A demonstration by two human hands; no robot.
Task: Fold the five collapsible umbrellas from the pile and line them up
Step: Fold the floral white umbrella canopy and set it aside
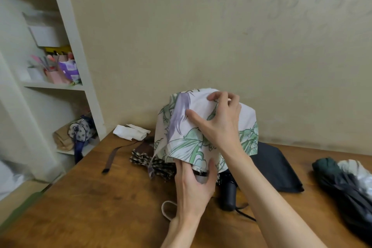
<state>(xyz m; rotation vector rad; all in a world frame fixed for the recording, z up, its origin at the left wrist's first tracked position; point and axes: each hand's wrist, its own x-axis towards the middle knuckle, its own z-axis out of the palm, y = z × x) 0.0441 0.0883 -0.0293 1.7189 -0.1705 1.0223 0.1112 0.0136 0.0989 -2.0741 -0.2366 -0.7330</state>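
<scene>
A white umbrella with green leaves and a purple band (187,139) stands upright above the pile at the table's middle. My left hand (193,185) grips its grey handle from below, and a pale wrist loop (168,210) hangs beside that wrist. My right hand (219,119) lies on top of the canopy, fingers pinching the cloth near its tip. Under it lie a brown checked umbrella (149,160), a black umbrella (275,169) and a black handle (227,193). A folded dark green umbrella (346,183) lies at the right edge.
The wooden table (100,197) meets a beige wall. A white crumpled cloth (130,132) and a dark strap (111,158) lie at the back left. White shelves (66,86) at the left hold boxes, pens and a patterned bag (81,130).
</scene>
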